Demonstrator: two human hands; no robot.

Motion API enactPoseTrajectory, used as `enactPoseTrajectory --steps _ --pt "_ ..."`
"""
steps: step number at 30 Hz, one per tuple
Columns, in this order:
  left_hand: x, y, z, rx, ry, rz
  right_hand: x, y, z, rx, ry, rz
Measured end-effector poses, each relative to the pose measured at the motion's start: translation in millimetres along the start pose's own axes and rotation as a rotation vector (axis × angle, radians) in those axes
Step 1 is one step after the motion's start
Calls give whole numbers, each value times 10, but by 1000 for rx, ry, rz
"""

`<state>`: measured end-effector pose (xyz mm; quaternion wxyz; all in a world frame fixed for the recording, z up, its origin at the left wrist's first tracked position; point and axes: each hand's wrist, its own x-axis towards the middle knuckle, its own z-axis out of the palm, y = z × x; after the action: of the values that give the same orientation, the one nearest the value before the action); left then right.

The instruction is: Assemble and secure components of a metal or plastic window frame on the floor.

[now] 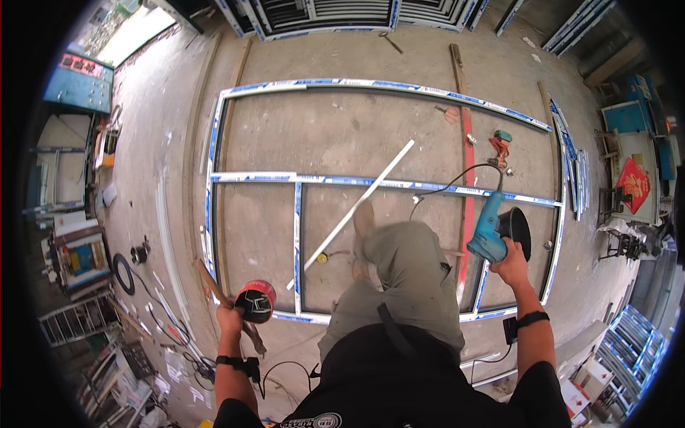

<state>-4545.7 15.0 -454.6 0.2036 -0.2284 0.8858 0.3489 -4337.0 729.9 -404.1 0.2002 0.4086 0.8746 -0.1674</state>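
My left hand (228, 318) is closed around a wooden-handled hammer (211, 280), its dark metal head showing below the fist. Against the same hand is a red tub (261, 289) with small pieces inside, apparently held along with the hammer. On the right, my right hand (511, 265) grips a teal corded power tool (488, 230); its black cord runs up and left over the frame. Right beside that tool is a round black piece (519, 230), whose kind I cannot make out. Between my hands lies a large frame (385, 181) of film-wrapped metal profiles.
A loose white strip (364, 198) lies diagonally over the frame's middle bar. A red-and-teal cordless drill (499, 147) and a tape measure (322, 258) sit inside the frame. Wooden battens (460, 71) and a red bar (468, 157) run underneath. Cluttered benches (635, 171) line the sides.
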Motion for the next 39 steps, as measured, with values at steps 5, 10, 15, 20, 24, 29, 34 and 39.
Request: enactPoseTrajectory --steps 5,10,15,20,24,29,34,39 --pt "812 645 -51 10 41 24 1035 -558 -28 -13 4 -34" --pt "1888 1825 218 41 12 15 2457 -1101 41 2 -73 28" --pt "3207 3357 453 417 -111 75 3602 -1776 -183 -7 -224 196" --pt "4032 5039 744 288 -136 297 4177 -2378 -669 -39 -250 171" --pt "4683 6011 901 235 -242 390 4374 -2636 -891 -25 -109 141" --pt "5553 6768 1296 432 -316 506 4471 -3053 -1019 -11 -141 244" --pt "6198 7500 1771 635 -470 654 4383 -3428 -689 100 -40 374" --pt "6629 8114 1931 791 -549 745 4288 -3871 -413 311 79 559"
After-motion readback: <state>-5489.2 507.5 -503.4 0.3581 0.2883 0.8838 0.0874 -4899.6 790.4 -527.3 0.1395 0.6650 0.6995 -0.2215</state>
